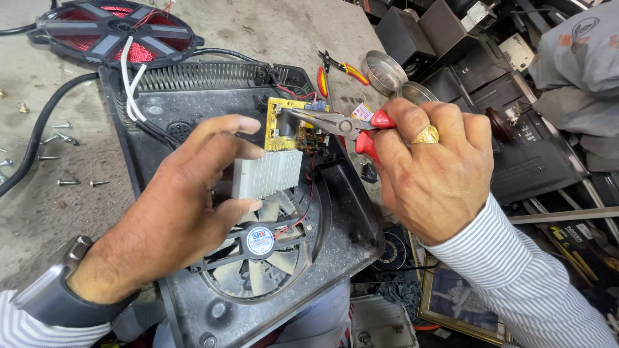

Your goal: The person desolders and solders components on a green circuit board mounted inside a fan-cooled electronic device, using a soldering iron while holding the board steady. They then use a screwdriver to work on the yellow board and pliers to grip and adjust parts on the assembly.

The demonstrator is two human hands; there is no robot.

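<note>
Left hand (174,212) clenched on a ribbed silver aluminium heat sink (266,174), fingers over its top edge and thumb under its lower edge, held just above the open black plastic appliance housing (342,212). Wrist wrapped in a dark watch band (55,296), cuff of striped shirt below.

Right hand (432,167) grasping red-handled long-nose pliers (335,122), gold ring (425,135) on one finger; plier tips touching the top of a small yellow circuit board (284,125) joined to the upper edge of the heat sink. Whether the tips pinch a part of the board: cannot tell.

Directly under the heat sink, a black round cooling fan (258,248) seated in the housing, thin red wires (309,193) running from the board down toward it. White sleeved wires (129,84) leading from the housing to a round red copper coil disc (116,29) lying on the grey concrete surface (258,26). Loose screws (64,138) scattered on the surface to the left, beside a thick black cable (39,129). Second pair of red-and-yellow-handled pliers (342,67) lying beyond the housing, near a shallow round metal tin (382,69).
</note>
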